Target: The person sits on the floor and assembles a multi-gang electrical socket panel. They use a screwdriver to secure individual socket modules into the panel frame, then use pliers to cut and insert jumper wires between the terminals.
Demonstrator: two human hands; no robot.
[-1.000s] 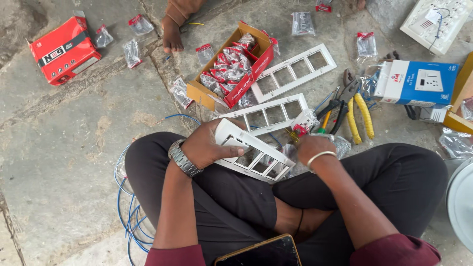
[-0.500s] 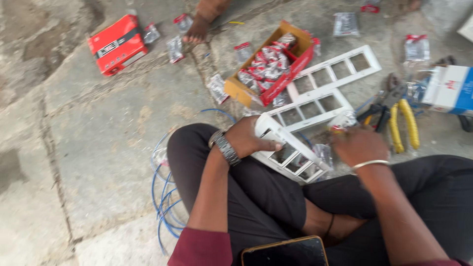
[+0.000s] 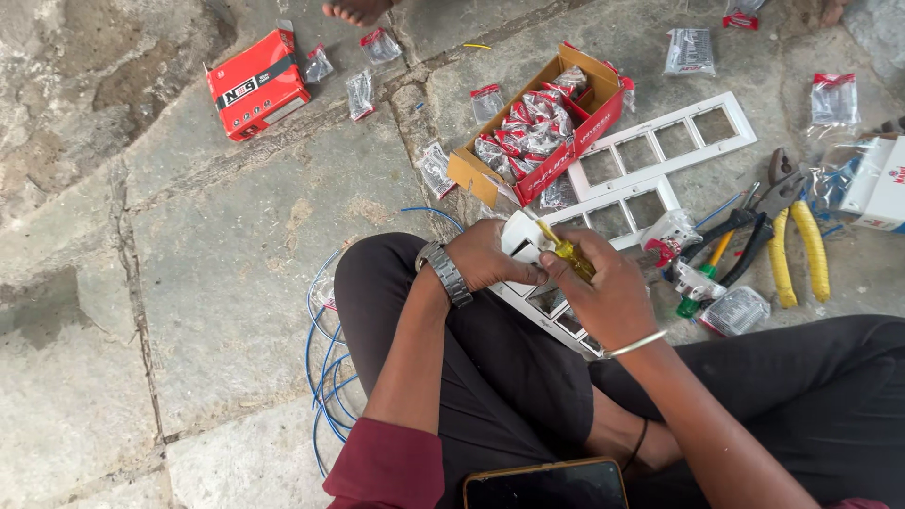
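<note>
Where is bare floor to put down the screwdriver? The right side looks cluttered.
Bare stone lies left of the knee, between the closed red box and the blue wire. Crowded: around the open box of packets, the white frames and the pliers beside the right hand.

Seated cross-legged, both forearms reaching forward over the lap. Left hand [image 3: 490,259], wristwatch on its wrist, curled in a grip with fingers [image 3: 524,276] pointing right. Right hand [image 3: 603,292], thin bangle on its wrist, closed in a fist just beside the left, knuckles up.
</note>
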